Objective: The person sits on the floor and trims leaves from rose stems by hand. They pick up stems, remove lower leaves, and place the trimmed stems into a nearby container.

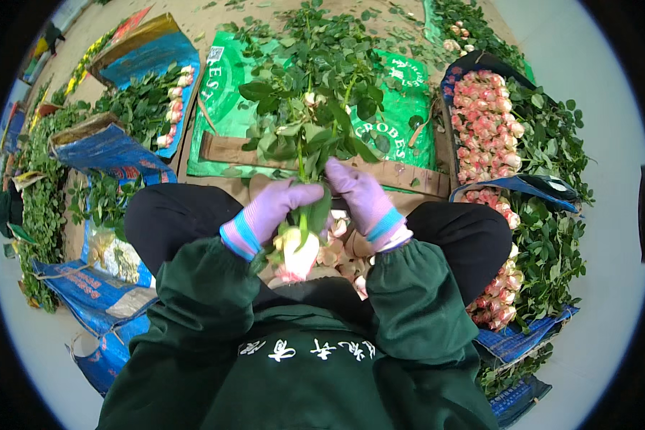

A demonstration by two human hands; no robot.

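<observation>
My left hand, in a lilac knit glove with a blue-striped cuff, is closed around the stem of a rose. The cream rose head, pink at its petal edges, hangs on my side of the hand, its leafy stem pointing away from me. My right hand, gloved alike, is at the leaves just right of the stem. Its fingertips are partly hidden, so whether they pinch a leaf is unclear. Fallen petals lie between my legs. Beyond my hands, leafy rose stems are heaped over a green printed sheet.
A wooden board crosses the sheet's near edge. At right, pink-and-cream roses fill blue-wrapped stacks beside my knee. More roses lie on blue sheeting at left, near a folded blue wrapper. Loose leaves litter the floor.
</observation>
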